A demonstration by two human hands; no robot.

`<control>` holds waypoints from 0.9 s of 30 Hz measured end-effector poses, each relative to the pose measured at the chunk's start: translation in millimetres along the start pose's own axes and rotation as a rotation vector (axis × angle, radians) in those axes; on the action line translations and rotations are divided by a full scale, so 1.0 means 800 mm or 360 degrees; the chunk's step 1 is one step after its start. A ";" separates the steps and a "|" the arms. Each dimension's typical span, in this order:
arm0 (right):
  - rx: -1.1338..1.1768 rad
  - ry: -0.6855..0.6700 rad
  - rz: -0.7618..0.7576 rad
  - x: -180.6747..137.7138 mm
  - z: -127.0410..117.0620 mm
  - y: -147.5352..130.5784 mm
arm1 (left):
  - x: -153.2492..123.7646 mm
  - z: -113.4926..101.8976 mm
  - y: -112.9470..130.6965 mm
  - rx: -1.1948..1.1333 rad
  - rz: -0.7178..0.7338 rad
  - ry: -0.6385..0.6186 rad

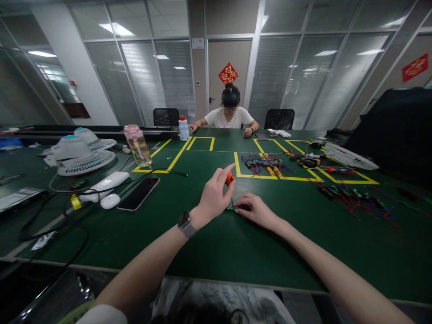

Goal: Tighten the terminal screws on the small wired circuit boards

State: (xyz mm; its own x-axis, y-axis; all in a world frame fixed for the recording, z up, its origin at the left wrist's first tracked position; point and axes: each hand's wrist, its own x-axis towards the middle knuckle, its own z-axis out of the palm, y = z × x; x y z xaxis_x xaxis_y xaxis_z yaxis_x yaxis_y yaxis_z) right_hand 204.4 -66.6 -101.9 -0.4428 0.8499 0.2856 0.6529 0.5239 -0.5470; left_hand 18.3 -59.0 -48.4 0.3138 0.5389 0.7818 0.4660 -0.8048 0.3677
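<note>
My left hand is closed around the orange handle of a screwdriver, which stands upright with its thin shaft pointing down. The tip meets a small green circuit board lying on the green tabletop; the exact contact point is too small to make out. From the other side, my right hand pinches the board's right end against the table with its fingertips. A dark part of the board or something black shows beneath those fingers. A watch sits on my left wrist.
Bundles of wired circuit boards lie inside yellow tape outlines ahead, and more wired boards at right. To the left are a phone, a white mouse, cables, a pink-lidded bottle and white fans. Another person sits opposite.
</note>
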 end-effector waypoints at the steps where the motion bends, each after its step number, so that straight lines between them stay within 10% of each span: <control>1: -0.0003 0.0001 0.0005 0.000 0.000 -0.001 | 0.000 0.000 -0.001 0.0038 0.0000 0.0004; 27: -0.0051 0.0015 -0.0015 -0.001 0.000 0.001 | 0.007 -0.007 -0.001 -0.0152 -0.0006 0.0057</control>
State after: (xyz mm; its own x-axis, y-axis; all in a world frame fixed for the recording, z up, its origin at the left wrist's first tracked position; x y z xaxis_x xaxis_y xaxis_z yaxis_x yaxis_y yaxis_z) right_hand 205.4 -66.9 -102.9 -0.4432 0.8454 0.2982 0.6681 0.5333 -0.5188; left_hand 14.9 -56.9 -41.6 0.2815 0.5342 0.7971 0.3858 -0.8236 0.4158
